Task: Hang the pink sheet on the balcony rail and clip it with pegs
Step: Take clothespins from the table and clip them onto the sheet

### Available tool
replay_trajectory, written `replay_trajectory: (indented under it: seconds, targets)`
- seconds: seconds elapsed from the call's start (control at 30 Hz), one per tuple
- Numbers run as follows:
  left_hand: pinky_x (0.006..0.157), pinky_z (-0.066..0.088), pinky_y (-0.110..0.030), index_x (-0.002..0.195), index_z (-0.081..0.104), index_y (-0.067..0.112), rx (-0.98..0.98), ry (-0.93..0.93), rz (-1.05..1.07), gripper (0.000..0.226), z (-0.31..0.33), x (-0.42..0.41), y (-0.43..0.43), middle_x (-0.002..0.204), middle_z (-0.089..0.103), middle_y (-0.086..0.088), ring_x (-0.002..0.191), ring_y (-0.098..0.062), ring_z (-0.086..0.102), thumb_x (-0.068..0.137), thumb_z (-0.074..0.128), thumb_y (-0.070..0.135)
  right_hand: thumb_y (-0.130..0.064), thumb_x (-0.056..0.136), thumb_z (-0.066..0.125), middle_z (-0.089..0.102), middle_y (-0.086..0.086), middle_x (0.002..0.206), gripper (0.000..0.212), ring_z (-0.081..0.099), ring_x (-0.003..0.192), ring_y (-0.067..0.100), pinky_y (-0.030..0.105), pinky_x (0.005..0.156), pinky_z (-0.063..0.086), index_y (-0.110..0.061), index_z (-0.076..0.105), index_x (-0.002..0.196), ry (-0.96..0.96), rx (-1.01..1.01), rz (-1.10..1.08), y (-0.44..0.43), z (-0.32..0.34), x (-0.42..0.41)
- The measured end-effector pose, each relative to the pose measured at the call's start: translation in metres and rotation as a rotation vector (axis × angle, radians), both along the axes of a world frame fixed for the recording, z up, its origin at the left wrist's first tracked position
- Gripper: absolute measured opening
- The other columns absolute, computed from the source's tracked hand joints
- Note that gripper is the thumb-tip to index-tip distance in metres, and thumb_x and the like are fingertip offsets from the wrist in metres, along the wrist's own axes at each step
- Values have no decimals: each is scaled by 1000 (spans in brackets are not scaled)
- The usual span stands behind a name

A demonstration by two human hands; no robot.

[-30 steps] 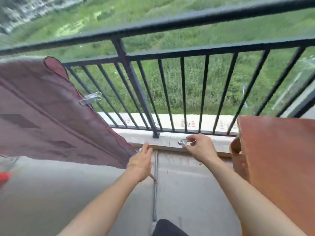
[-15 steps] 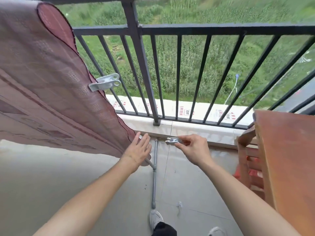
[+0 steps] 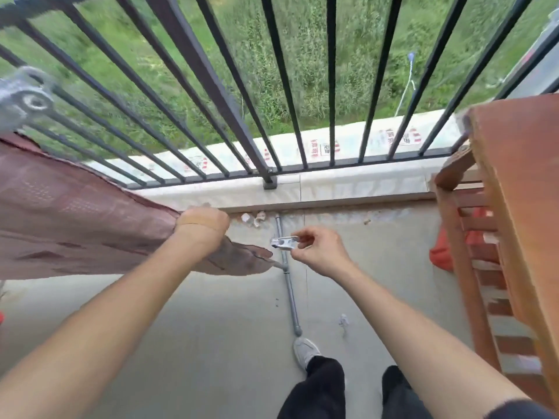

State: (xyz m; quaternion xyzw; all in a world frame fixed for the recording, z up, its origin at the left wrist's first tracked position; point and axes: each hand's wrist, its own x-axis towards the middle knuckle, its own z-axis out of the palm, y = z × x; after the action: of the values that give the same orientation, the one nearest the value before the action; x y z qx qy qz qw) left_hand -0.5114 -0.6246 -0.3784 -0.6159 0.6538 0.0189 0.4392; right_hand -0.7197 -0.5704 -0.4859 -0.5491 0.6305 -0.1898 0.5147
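Note:
The pink sheet (image 3: 69,219) hangs from the left, in front of the black balcony rail (image 3: 193,62), and its lower corner trails low over the floor. My left hand (image 3: 202,228) is shut on the sheet's lower edge near that corner. My right hand (image 3: 320,252) pinches a grey peg (image 3: 284,243) just to the right of the corner, jaws pointing left, a small gap away from the cloth. A second grey peg (image 3: 24,98), blurred, is at the far left edge above the sheet.
A reddish wooden table (image 3: 520,207) stands close on the right, with an orange object (image 3: 444,252) under it. A grey pipe (image 3: 290,285) lies on the concrete floor. My feet (image 3: 305,352) are below. Small debris lies by the ledge (image 3: 348,182).
The view tipped down toward the floor. My left hand closed on the sheet's lower edge and drew it out. My right hand carried the peg lower, toward the sheet's corner.

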Motion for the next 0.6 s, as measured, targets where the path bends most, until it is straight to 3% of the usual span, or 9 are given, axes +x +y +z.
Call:
replay_trajectory:
  seconds: [0.1, 0.2, 0.27, 0.43, 0.6]
  targets:
    - [86, 46, -37, 117, 66, 19, -31, 83, 29, 29, -6, 10, 1, 119, 55, -11, 113, -35, 56, 89, 60, 25, -26, 72, 84, 70, -7, 82, 35, 65, 75, 2, 14, 80, 52, -18, 76, 105, -96, 32, 32, 8, -21, 8]
    - [82, 49, -38, 111, 68, 24, -38, 124, 64, 36, -8, 13, 0, 112, 56, -11, 104, -37, 58, 80, 67, 41, -25, 76, 85, 76, -1, 97, 34, 65, 80, 2, 15, 84, 52, -15, 77, 108, -149, 17, 77, 12, -33, 15]
    - [78, 48, -35, 108, 70, 23, -42, 128, 72, 35, -10, 14, -1, 110, 57, -10, 100, -36, 59, 78, 67, 41, -24, 79, 83, 77, -1, 99, 30, 65, 83, 2, 11, 77, 49, -16, 78, 107, -168, 6, 89, 9, -37, 21]
    - [74, 48, -33, 99, 72, 28, -45, 124, 2, 27, -10, 17, 0, 101, 58, -9, 92, -36, 61, 77, 67, 40, -20, 81, 81, 78, 5, 95, 23, 71, 92, 17, 33, 83, 54, -15, 79, 103, -209, -75, 103, -8, -31, 46]
    - [69, 44, -29, 96, 73, 31, -76, 128, -39, 28, -8, 16, 2, 93, 54, -6, 88, -35, 62, 78, 67, 51, -27, 81, 80, 78, 6, 94, 25, 69, 93, 21, 29, 81, 52, -16, 79, 104, -173, -165, 200, -22, -25, 78]
